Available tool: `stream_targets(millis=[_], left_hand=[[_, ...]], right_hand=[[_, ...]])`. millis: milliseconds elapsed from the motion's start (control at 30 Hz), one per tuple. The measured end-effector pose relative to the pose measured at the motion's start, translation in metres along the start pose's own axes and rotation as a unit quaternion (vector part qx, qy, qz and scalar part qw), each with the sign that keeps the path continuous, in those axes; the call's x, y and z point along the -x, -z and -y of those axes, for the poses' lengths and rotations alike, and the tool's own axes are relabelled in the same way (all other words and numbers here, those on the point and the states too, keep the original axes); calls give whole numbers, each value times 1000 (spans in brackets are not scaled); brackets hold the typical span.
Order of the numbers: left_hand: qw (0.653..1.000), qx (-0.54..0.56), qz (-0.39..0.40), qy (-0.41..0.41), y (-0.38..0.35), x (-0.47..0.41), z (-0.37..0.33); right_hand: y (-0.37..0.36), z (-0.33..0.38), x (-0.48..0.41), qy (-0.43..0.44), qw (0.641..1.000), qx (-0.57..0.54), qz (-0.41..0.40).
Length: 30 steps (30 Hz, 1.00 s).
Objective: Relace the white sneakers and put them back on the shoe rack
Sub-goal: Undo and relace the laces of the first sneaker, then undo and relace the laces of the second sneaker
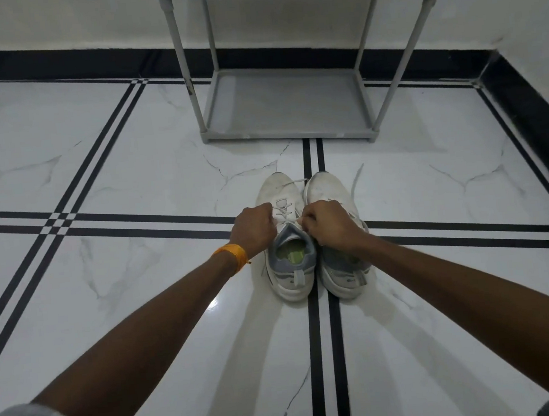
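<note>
Before one shoe rack (285, 106), two hands (255, 228) (330, 224) pinch laces (283, 212) over two sneakers (290, 266) (342, 268).

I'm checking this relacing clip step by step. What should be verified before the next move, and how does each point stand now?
1. Both hands on the lace: ok. The left hand and the right hand each pinch the lace at the left sneaker.
2. Left sneaker laced to the top: cannot tell; the hands cover the upper eyelets.
3. Right sneaker laced: not ok; a loose lace end trails onto the floor.
4. Sneakers steady: ok; both stand side by side on the floor.
5. Shoe rack ready: ok; its bottom shelf is bare.
</note>
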<state>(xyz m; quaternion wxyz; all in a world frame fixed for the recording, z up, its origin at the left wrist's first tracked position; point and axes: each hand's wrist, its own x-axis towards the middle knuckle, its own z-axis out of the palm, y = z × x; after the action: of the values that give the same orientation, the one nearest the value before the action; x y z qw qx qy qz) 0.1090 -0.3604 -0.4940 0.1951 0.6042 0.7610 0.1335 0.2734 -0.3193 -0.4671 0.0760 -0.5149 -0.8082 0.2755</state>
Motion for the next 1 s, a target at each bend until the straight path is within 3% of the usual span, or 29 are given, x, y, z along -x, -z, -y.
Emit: stream_targets(millis=[200, 400, 467, 567, 667, 733, 833, 900, 1000], left_hand=[[987, 130, 91, 31, 14, 15, 8], [984, 159, 69, 49, 32, 21, 29], [992, 110, 39, 46, 34, 22, 34], [993, -59, -100, 16, 33, 20, 30], [984, -57, -164, -36, 35, 15, -1], [992, 49, -93, -73, 30, 12, -29], [977, 181, 89, -69, 12, 10, -62], [978, 144, 116, -100, -5, 9, -73], [983, 127, 91, -98, -16, 4, -75]], right_hand=[[-4, 9, 4, -27, 999, -38, -9], [-20, 25, 4, -17, 994, -109, 29], [-23, 29, 4, -2, 992, -120, 46], [-8, 26, 4, -13, 984, -165, 68], [26, 2, 3, -17, 995, -92, -41], [52, -23, 7, -54, 995, -37, -72], [74, -55, 23, -129, 989, -28, 70], [72, -67, 33, -133, 983, -58, 111], [61, -75, 37, -103, 987, -103, 62]])
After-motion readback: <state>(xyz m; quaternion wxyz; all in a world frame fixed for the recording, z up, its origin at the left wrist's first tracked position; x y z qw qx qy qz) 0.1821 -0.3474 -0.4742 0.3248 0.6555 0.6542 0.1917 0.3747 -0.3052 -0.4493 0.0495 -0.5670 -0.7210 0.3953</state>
